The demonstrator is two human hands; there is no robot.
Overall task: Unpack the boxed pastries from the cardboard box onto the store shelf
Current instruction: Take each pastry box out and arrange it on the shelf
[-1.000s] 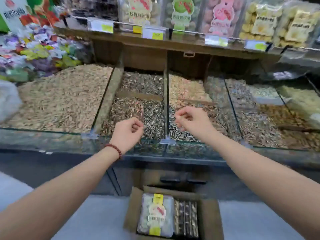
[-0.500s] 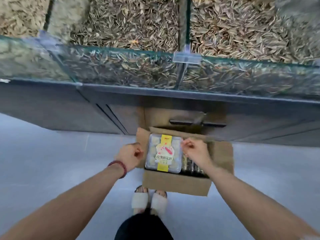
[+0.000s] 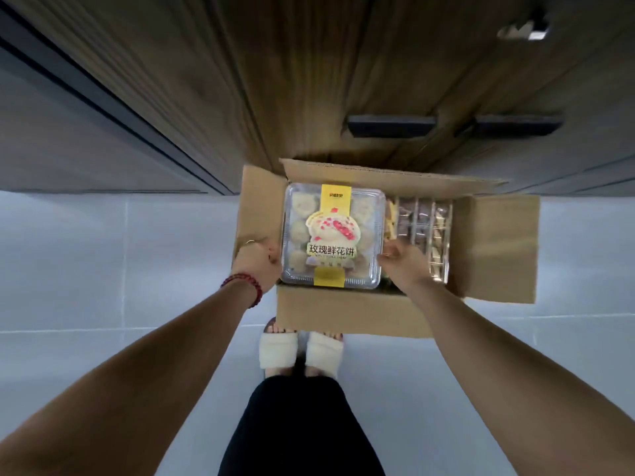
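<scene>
- Pale grey floor tiles [image 3: 103, 269], crossed by thin grout lines, fill the lower view under soft, even light.
- A dark wood-grain cabinet front [image 3: 275, 80] rises from the floor's far edge (its grain streaked by blur).
- One black bar handle [image 3: 391, 125] sits beside a second handle [image 3: 519, 123].
- A grey panel [image 3: 51, 132] adjoins the wood at left.
</scene>
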